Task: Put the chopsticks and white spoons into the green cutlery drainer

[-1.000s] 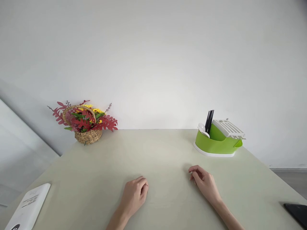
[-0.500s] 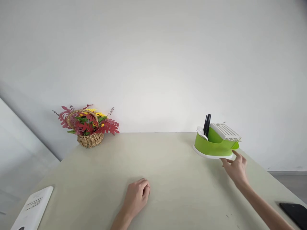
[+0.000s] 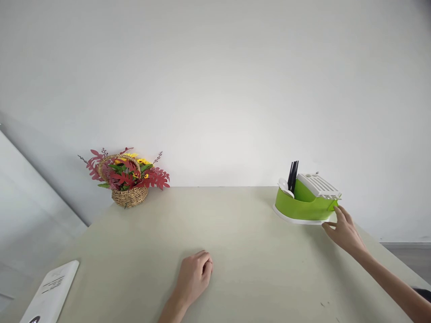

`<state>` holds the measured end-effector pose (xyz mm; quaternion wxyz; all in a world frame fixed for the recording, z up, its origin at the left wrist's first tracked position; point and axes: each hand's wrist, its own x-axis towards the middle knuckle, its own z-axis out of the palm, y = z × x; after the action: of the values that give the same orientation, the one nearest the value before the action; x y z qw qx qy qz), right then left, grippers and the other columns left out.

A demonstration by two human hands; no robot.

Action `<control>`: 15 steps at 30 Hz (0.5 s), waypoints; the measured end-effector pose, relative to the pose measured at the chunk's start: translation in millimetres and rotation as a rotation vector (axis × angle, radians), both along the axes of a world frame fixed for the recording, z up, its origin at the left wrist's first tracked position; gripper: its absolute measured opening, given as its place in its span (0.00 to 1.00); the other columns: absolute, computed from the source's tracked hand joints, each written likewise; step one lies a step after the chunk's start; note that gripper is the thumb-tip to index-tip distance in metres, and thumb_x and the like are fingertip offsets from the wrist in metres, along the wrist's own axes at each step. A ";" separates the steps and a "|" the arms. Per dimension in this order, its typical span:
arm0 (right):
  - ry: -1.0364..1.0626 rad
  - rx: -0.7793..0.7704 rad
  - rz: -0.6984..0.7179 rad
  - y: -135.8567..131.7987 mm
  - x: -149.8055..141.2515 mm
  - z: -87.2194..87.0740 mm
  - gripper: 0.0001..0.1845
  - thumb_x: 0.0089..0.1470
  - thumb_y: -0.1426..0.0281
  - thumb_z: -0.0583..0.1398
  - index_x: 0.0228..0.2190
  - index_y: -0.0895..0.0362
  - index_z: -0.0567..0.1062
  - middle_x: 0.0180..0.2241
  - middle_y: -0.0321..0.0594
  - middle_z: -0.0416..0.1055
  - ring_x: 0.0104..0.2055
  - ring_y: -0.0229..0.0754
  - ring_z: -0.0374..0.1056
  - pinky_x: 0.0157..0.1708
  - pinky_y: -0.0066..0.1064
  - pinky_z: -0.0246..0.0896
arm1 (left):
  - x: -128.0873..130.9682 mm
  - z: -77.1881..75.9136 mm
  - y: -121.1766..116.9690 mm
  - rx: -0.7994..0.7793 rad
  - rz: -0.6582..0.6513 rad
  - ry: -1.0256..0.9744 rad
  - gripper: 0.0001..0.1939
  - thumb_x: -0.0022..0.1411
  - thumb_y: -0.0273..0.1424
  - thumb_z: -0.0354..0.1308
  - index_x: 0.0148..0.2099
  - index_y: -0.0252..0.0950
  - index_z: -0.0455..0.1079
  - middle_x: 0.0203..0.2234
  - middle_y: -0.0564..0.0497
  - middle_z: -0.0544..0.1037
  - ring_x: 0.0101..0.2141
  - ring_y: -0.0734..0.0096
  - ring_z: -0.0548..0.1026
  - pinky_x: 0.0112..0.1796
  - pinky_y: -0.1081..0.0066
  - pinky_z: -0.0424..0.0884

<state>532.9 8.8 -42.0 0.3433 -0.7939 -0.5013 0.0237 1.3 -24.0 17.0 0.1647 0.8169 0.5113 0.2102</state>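
Note:
At the right back of the table stands a green cutlery holder (image 3: pixel 301 210) on a white base, with a slotted white rack (image 3: pixel 319 185) on top. Black chopsticks (image 3: pixel 292 177) and white spoons (image 3: pixel 285 186) stand upright in its left part. My right hand (image 3: pixel 345 231) is at the holder's right end, thumb and fingers apart. The fingertips are by its small green spout (image 3: pixel 332 205) and the thumb is by the base; whether they touch is hard to see. My left hand (image 3: pixel 195 273) rests on the table in a loose fist with nothing visible in it.
A wicker basket (image 3: pixel 130 197) of red and yellow artificial flowers stands at the back left, against the wall. A flat white device (image 3: pixel 52 291) lies at the left front edge. Part of a black object (image 3: pixel 423 294) shows behind my right forearm.
My right hand has shifted right along the holder, from its front base edge to its right end. My left hand stays put. The whole view has shifted slightly.

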 end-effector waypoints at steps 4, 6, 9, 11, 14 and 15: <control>-0.072 -0.009 0.033 2.8 1.5 -4.1 0.47 0.56 0.55 0.55 0.71 0.61 0.52 0.74 0.61 0.43 0.44 0.57 0.80 0.50 0.49 0.74 | 0.6 0.5 -0.7 -0.006 0.002 -0.003 0.14 0.63 0.20 0.45 0.27 0.38 0.64 0.24 0.56 0.75 0.22 0.75 0.66 0.27 0.73 0.55; -0.092 -0.010 0.040 3.8 2.7 -7.4 0.45 0.57 0.55 0.55 0.70 0.61 0.53 0.74 0.60 0.44 0.44 0.56 0.80 0.49 0.48 0.74 | 0.6 0.7 -0.7 -0.009 0.001 -0.002 0.15 0.63 0.20 0.45 0.27 0.38 0.65 0.24 0.56 0.75 0.22 0.75 0.66 0.27 0.73 0.55; -0.094 -0.020 0.062 4.9 5.9 -13.3 0.43 0.59 0.55 0.54 0.69 0.61 0.55 0.74 0.61 0.42 0.43 0.54 0.81 0.48 0.45 0.75 | 0.6 0.5 -0.3 -0.013 -0.003 -0.001 0.15 0.63 0.21 0.44 0.27 0.38 0.65 0.25 0.55 0.76 0.22 0.74 0.67 0.27 0.73 0.55; -0.095 -0.035 0.086 5.1 8.5 -16.9 0.41 0.60 0.54 0.54 0.68 0.60 0.56 0.74 0.62 0.40 0.43 0.53 0.81 0.45 0.43 0.76 | 0.6 0.2 0.0 -0.015 -0.007 -0.001 0.15 0.63 0.21 0.45 0.27 0.38 0.65 0.25 0.55 0.76 0.22 0.74 0.67 0.27 0.73 0.56; -0.108 -0.055 0.104 4.1 11.3 -20.3 0.40 0.61 0.55 0.54 0.67 0.60 0.56 0.74 0.63 0.38 0.43 0.52 0.81 0.41 0.41 0.76 | 1.1 -0.1 0.0 -0.018 -0.006 -0.001 0.15 0.63 0.21 0.44 0.27 0.38 0.64 0.25 0.55 0.76 0.23 0.74 0.67 0.27 0.73 0.56; -0.116 -0.059 0.104 3.4 11.6 -21.0 0.39 0.61 0.55 0.54 0.68 0.60 0.55 0.74 0.63 0.37 0.43 0.52 0.81 0.40 0.41 0.76 | 1.4 0.0 -0.2 -0.019 -0.004 -0.001 0.15 0.63 0.21 0.44 0.27 0.38 0.64 0.25 0.55 0.76 0.23 0.74 0.67 0.28 0.73 0.56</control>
<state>544.5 12.2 -63.0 0.2887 -0.7765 -0.5600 0.0102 2.6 -24.2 17.0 0.1731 0.8162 0.5114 0.2055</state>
